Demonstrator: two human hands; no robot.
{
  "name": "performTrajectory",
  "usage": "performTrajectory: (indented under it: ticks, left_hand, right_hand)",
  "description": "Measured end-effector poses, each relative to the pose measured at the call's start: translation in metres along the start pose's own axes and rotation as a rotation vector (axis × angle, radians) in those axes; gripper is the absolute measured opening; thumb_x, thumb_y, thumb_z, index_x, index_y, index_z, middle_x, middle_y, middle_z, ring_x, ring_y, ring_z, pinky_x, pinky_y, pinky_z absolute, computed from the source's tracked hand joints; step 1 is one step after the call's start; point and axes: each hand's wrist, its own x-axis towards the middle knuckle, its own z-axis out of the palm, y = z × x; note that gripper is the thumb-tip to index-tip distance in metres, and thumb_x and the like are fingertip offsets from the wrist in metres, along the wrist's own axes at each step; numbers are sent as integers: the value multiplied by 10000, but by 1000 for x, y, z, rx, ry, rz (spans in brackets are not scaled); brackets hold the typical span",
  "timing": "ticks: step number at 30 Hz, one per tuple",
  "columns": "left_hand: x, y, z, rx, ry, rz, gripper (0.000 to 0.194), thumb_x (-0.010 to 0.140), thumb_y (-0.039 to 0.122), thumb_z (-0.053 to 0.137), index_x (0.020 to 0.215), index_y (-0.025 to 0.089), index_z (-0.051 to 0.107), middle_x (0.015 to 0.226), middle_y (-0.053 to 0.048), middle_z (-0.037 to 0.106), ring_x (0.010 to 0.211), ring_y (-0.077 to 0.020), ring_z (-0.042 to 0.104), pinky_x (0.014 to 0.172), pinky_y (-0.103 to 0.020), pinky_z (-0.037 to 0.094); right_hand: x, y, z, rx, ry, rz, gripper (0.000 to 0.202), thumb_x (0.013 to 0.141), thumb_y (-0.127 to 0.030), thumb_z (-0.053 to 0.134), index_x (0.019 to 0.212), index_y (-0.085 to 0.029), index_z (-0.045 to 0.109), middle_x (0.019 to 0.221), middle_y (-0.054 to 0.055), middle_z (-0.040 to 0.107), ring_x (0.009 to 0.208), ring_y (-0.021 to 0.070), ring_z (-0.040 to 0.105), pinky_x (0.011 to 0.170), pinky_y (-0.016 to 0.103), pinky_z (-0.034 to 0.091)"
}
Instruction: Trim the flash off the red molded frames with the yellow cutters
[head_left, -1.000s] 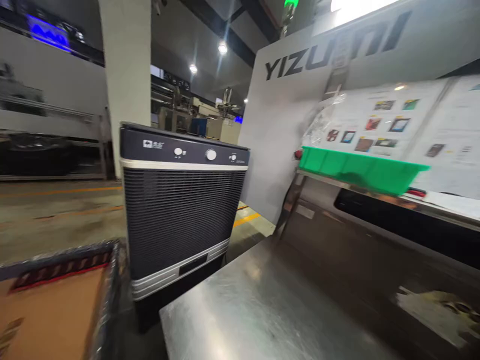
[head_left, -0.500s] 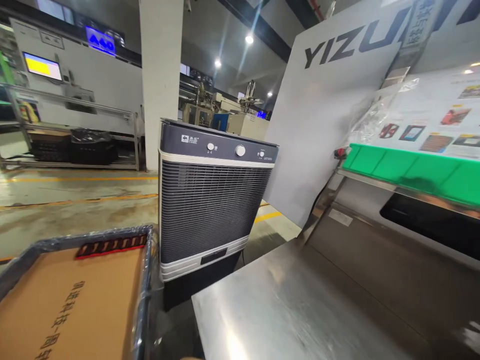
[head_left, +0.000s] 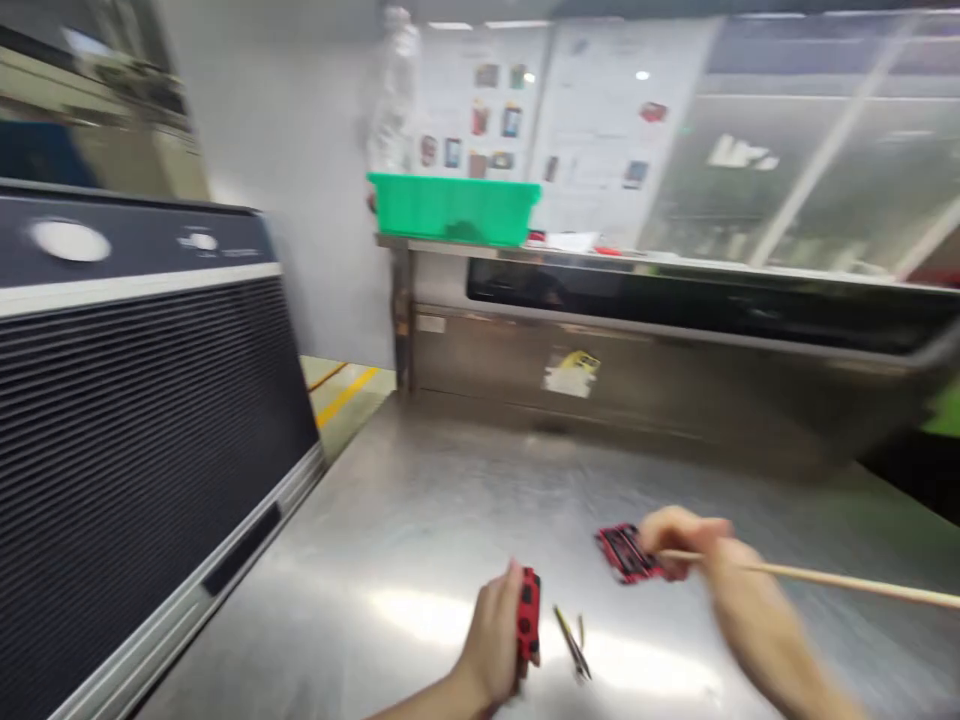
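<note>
Frame is motion-blurred, so detail is limited. Landmark: steel bench (head_left: 420,520). Left hand (head_left: 491,645) sits at the bench's near edge, closed around a red part (head_left: 529,625) held on edge, long axis running away from the person. Right hand (head_left: 686,545) is further in and to the right, fingers pinched on a thin stick (head_left: 825,580) that runs out to the right, nearly level; fingertips touch a 2nd red part (head_left: 626,552) lying flat on the bench. That flat part lies up and right of the left hand, so the right hand is clearly the nearer 1; its long axis looks diagonal, near-right to far-left, but blur makes this uncertain. Tweezers (head_left: 574,645) lie on the bench between the 2 hands, just right of the held part, apart from both. Nothing else stands between hands and parts. A green bin (head_left: 454,208) sits on the shelf behind the bench; a dark cooler (head_left: 142,400) stands off its left side.
</note>
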Motion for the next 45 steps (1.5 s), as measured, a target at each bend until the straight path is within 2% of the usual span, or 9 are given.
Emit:
performTrajectory:
  ticks: [4,8,11,14,18,25,30,34,45]
  left_hand:
    - [-3,6,3,25,-67,-76,708,714,856,188,539,219,444,331,35,428,292,-84,293,374,-240,151]
    - [-1,6,4,34,-77,-98,711,680,876,254,557,210,473,307,72,344,304,-81,260,383,-236,181]
    - [-1,1,1,48,-44,-94,652,710,824,375,613,196,522,422,55,441,391,-114,393,447,-256,321]
    - [-3,-3,-1,138,56,-113,589,734,744,475,738,171,613,618,-4,601,611,-190,558,611,-301,439]
    - [-9,-2,-2,251,117,-106,473,761,624,533,780,173,675,845,-45,675,868,-238,593,808,-306,445]
    - [-14,2,-3,226,-39,-265,465,733,606,549,886,187,682,807,-22,678,531,-173,561,457,-271,407]
    - [-15,5,-5,316,-34,-175,414,770,530,536,899,188,729,899,-57,706,816,-256,632,708,-325,498]
    - [-16,7,-3,411,4,-121,416,824,495,479,922,195,749,996,-74,715,1041,-292,576,946,-370,411]
    - [-15,9,-2,418,-89,-75,334,794,449,512,847,226,756,1018,-48,736,1076,-298,578,978,-365,414]
  right_hand:
    - [-45,8,40,201,-77,151,530,998,-516,379,598,-188,496,507,-12,488,445,128,471,412,221,378]
    - [-69,20,62,291,45,104,525,1022,-484,321,694,-171,586,576,16,561,500,139,515,467,240,400]
    - [-75,27,57,255,121,-51,466,1040,-375,301,756,-170,609,588,28,581,508,150,537,487,262,407]
    - [-73,28,50,231,81,-162,340,1024,-292,360,822,-173,607,601,30,614,505,155,571,493,268,426]
    - [-70,25,49,246,27,-244,363,1024,-310,375,742,-186,568,541,22,608,432,141,541,447,264,393]
    - [-73,27,49,222,-22,84,505,1009,-324,390,522,-195,431,427,-56,332,360,89,324,399,246,277]
    - [-71,28,48,195,-43,119,485,984,-279,417,514,-194,330,477,-69,240,386,77,273,408,238,246]
    - [-68,28,47,183,-94,70,453,980,-245,389,558,-205,228,504,-69,201,401,77,237,412,243,225]
    - [-63,29,43,225,-222,130,410,926,-201,386,570,-209,182,495,-74,171,386,75,224,411,244,187]
